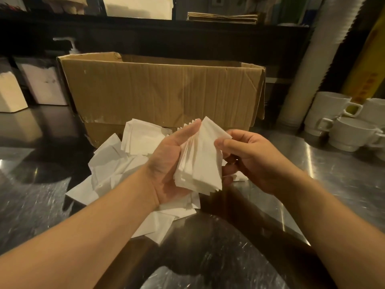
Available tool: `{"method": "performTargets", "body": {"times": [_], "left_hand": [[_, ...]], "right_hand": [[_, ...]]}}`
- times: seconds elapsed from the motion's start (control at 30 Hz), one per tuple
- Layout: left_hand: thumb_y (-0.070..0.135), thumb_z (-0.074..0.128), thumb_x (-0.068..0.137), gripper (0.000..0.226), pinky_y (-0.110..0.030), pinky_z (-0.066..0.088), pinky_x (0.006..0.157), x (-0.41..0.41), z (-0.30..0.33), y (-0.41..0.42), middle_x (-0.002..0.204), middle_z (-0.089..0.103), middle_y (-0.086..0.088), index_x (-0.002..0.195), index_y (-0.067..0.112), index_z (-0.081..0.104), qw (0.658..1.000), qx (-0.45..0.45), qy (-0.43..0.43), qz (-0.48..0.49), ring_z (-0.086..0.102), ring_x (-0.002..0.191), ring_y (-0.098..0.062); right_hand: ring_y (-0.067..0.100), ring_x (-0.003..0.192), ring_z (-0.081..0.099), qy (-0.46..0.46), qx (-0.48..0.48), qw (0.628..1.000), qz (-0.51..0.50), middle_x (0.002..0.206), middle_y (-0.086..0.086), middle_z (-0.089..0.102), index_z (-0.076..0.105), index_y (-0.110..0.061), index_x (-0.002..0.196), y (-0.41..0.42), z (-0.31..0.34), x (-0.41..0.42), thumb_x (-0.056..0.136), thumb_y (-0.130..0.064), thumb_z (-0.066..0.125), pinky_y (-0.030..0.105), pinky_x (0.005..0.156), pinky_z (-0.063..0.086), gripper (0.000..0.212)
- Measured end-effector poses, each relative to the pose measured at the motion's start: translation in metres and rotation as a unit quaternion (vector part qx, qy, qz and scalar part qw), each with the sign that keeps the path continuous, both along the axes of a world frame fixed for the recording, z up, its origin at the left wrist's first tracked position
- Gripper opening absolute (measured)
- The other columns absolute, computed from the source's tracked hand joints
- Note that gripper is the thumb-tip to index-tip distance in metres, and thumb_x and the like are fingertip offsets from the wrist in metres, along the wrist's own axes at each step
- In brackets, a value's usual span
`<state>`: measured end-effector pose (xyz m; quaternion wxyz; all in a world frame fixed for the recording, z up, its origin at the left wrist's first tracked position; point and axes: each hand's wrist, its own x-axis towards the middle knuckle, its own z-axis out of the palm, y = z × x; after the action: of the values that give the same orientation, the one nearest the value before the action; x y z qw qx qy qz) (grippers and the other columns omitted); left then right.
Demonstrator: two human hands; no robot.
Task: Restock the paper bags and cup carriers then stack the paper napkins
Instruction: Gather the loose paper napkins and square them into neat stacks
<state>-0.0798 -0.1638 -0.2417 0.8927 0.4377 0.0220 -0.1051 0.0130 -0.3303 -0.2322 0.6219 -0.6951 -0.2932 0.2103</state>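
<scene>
Napkins point(198, 159) are in both hands: a small bundle stands upright between the palms, above the counter point(333, 184). The left hand point(166, 163) has its grip half closed around the bundle, with the palm behind it and the fingers reaching up along its far side. The right hand point(248, 157) pinches the upper right corner of the front napkin between thumb and fingers. The edges of the bundle are not even; the lower ends fan out in steps.

Below the hands, a loose pile point(125, 163) of more napkins lies on the counter, touching the front of an open cardboard box point(162, 90). White cups point(341, 122) stand to the right, well apart from the pile.

The step in hand seems to be the last one, stacking the napkins. I cannot tell whether the bags and carriers are already restocked. The next move probably needs the bundle squared, for example by tapping its edge on the counter, before more napkins from the pile are added. The paper is thin, so a hard squeeze could crease it.
</scene>
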Motion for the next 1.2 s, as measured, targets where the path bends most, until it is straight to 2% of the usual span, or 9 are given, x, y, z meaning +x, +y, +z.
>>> {"method": "performTargets", "body": {"times": [0.2, 0.33, 0.43, 0.53, 0.7, 0.8, 0.9, 1.1, 1.2], "left_hand": [[0.041, 0.077, 0.082, 0.074, -0.041, 0.061, 0.078, -0.001, 0.0, 0.004, 0.117, 0.068, -0.018, 0.144, 0.011, 0.051, 0.998, -0.056, 0.017, 0.028, 0.067, 0.084, -0.027], [0.035, 0.072, 0.083, 0.067, -0.038, 0.06, 0.074, 0.0, 0.001, 0.002, 0.113, 0.071, -0.016, 0.142, 0.011, 0.052, 0.992, -0.07, 0.046, 0.091, 0.067, 0.078, -0.025], [0.035, 0.069, 0.086, 0.056, -0.038, 0.058, 0.078, 0.0, 0.004, 0.002, 0.11, 0.071, -0.015, 0.136, 0.011, 0.056, 0.99, -0.068, 0.056, 0.112, 0.066, 0.079, -0.026], [0.035, 0.069, 0.086, 0.057, -0.039, 0.057, 0.081, 0.001, 0.005, 0.002, 0.11, 0.072, -0.015, 0.137, 0.013, 0.056, 0.989, -0.066, 0.063, 0.118, 0.067, 0.081, -0.026], [0.034, 0.068, 0.087, 0.056, -0.04, 0.055, 0.084, 0.0, 0.005, 0.001, 0.108, 0.072, -0.015, 0.137, 0.012, 0.057, 0.987, -0.069, 0.066, 0.126, 0.066, 0.08, -0.026], [0.034, 0.068, 0.087, 0.055, -0.04, 0.055, 0.084, -0.001, 0.006, 0.001, 0.109, 0.072, -0.015, 0.136, 0.011, 0.058, 0.987, -0.078, 0.064, 0.126, 0.067, 0.08, -0.027], [0.034, 0.07, 0.085, 0.058, -0.041, 0.056, 0.084, -0.001, 0.006, 0.002, 0.11, 0.072, -0.015, 0.136, 0.01, 0.058, 0.987, -0.081, 0.064, 0.126, 0.067, 0.081, -0.027], [0.033, 0.067, 0.088, 0.047, -0.04, 0.056, 0.084, -0.002, 0.008, 0.001, 0.107, 0.072, -0.015, 0.129, 0.009, 0.061, 0.986, -0.077, 0.067, 0.135, 0.066, 0.081, -0.027], [0.033, 0.066, 0.089, 0.047, -0.04, 0.056, 0.083, -0.002, 0.007, 0.001, 0.107, 0.072, -0.015, 0.13, 0.01, 0.06, 0.985, -0.078, 0.067, 0.135, 0.066, 0.081, -0.027]], "right_hand": [[0.013, 0.081, 0.063, -0.126, -0.121, 0.98, -0.097, 0.095, -0.001, 0.07, 0.068, -0.024, 0.104, -0.011, 0.006, 0.016, 0.095, -0.019, 0.067, 0.026, 0.069, 0.049, 0.01], [0.012, 0.103, 0.058, -0.246, -0.416, 0.875, 0.01, 0.116, -0.011, 0.055, 0.06, -0.039, 0.115, -0.024, 0.013, 0.023, 0.085, -0.026, 0.08, 0.024, 0.081, 0.054, 0.039], [0.015, 0.11, 0.051, -0.267, -0.496, 0.825, 0.05, 0.122, -0.01, 0.045, 0.054, -0.044, 0.122, -0.022, 0.011, 0.024, 0.085, -0.024, 0.08, 0.025, 0.086, 0.051, 0.049], [0.014, 0.104, 0.053, -0.295, -0.47, 0.831, 0.034, 0.118, -0.01, 0.048, 0.059, -0.041, 0.112, -0.018, 0.003, 0.026, 0.092, -0.02, 0.071, 0.015, 0.07, 0.041, 0.031], [0.014, 0.101, 0.059, -0.291, -0.405, 0.866, -0.034, 0.115, -0.01, 0.061, 0.063, -0.037, 0.106, -0.015, -0.004, 0.032, 0.099, -0.02, 0.064, 0.018, 0.072, 0.044, 0.019], [0.018, 0.091, 0.065, -0.151, -0.248, 0.954, -0.07, 0.105, -0.002, 0.067, 0.068, -0.027, 0.1, -0.02, 0.004, 0.03, 0.099, -0.014, 0.062, 0.025, 0.07, 0.051, 0.015], [0.029, 0.09, 0.07, -0.008, -0.135, 0.988, -0.079, 0.104, 0.011, 0.071, 0.074, -0.016, 0.101, -0.026, 0.012, 0.029, 0.097, -0.008, 0.058, 0.038, 0.074, 0.061, 0.018], [0.03, 0.09, 0.072, -0.013, -0.307, 0.943, -0.13, 0.096, 0.007, 0.076, 0.069, -0.024, 0.114, -0.02, -0.004, 0.044, 0.099, -0.05, 0.059, 0.042, 0.079, 0.06, 0.032], [0.022, 0.093, 0.07, -0.067, -0.342, 0.933, -0.087, 0.103, 0.001, 0.073, 0.063, -0.031, 0.12, -0.023, -0.002, 0.043, 0.097, -0.044, 0.065, 0.034, 0.075, 0.06, 0.026]]}}
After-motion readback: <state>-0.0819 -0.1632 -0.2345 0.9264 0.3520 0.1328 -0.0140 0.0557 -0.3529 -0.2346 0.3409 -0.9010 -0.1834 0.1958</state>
